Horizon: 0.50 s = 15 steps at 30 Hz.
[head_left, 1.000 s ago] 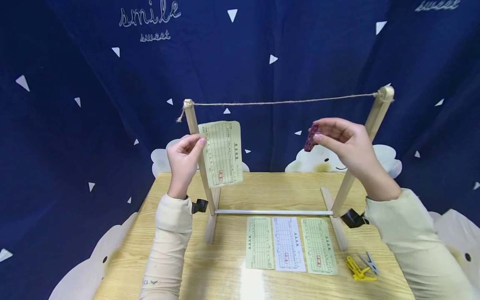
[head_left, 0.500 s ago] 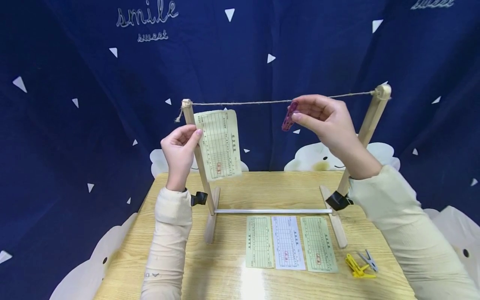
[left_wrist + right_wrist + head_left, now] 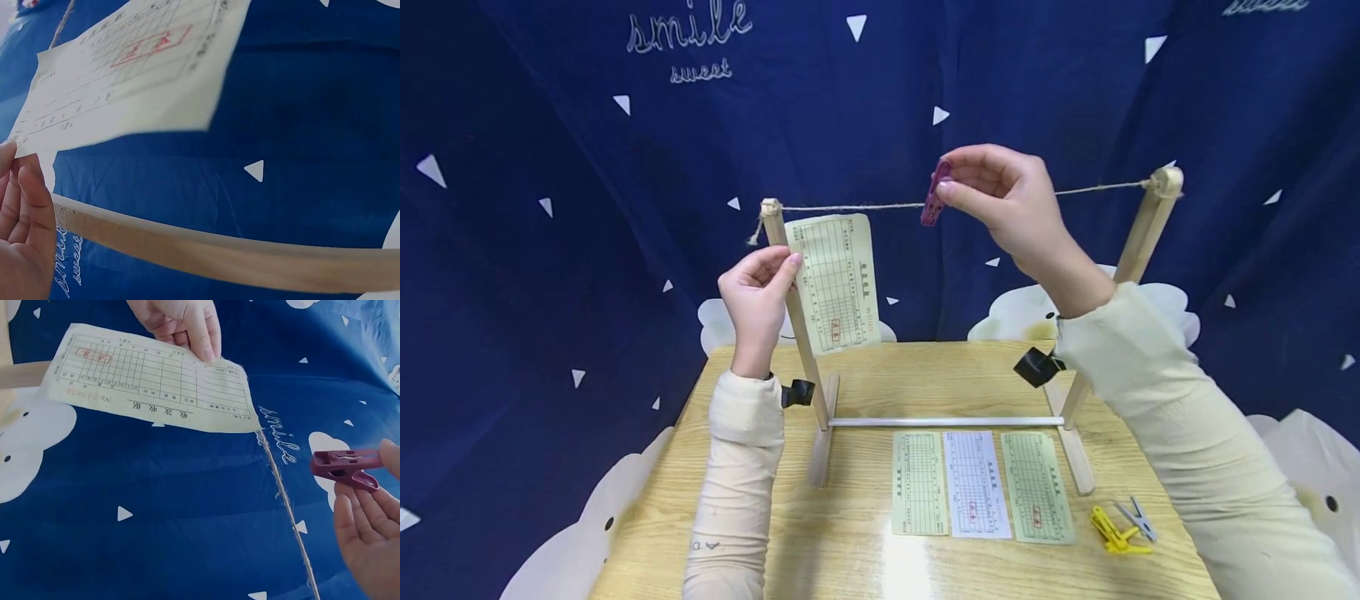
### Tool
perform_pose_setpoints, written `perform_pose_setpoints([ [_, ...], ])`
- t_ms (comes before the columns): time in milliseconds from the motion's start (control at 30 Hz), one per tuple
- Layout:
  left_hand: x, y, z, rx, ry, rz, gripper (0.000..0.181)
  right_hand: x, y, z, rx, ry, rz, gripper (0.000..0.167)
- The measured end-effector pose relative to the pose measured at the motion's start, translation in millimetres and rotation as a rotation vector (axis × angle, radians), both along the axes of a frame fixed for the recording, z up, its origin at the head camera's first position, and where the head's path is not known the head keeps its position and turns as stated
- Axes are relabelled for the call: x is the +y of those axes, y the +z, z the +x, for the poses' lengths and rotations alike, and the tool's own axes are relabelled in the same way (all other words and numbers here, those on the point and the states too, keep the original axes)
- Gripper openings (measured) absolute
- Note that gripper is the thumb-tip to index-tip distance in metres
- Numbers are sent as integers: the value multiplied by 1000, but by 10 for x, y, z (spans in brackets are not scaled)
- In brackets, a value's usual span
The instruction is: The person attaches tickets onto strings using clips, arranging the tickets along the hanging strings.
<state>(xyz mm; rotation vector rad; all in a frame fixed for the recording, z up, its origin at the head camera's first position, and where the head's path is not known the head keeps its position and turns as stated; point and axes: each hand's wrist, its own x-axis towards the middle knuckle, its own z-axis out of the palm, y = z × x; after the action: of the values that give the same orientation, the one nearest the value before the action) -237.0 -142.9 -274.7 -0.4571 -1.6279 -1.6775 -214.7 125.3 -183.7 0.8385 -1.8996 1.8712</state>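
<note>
Navy curtain (image 3: 850, 108) behind wood table (image 3: 835, 533); wood frame (image 3: 802, 337) on it, R post (image 3: 1145, 229) part hidden by R sleeve (image 3: 1180, 408). Twine (image 3: 850, 207) betw posts. L hand (image 3: 754, 292) pinches green slip (image 3: 841, 283) by L edge, just under twine (head view). 3 slips (image 3: 976, 483) flat on table. R hand (image 3: 1011, 204) pinches maroon peg (image 3: 935, 200): overlaps twine in head view, beside it per R wrist cam. Yellow pegs (image 3: 1112, 533) + grey peg (image 3: 1138, 523) R of slips.
</note>
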Motion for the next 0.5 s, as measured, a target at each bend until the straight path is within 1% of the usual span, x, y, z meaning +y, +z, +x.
perform_pose_setpoints([
  [100, -3, -1, 6, 3, 15, -3, 18, -91, 49, -50, -6, -11, 11, 21],
  [267, -13, -5, -2, 3, 27, 2, 18, -248, 118, -118, 0, -61, 119, 23],
  [367, -12, -10, -9, 0, 24, 8, 19, -326, 132, -152, 5, -86, 174, 24],
  [500, -7, -10, -12, 2, 15, 11, 18, -413, 143, -197, 8, -100, 213, 25],
])
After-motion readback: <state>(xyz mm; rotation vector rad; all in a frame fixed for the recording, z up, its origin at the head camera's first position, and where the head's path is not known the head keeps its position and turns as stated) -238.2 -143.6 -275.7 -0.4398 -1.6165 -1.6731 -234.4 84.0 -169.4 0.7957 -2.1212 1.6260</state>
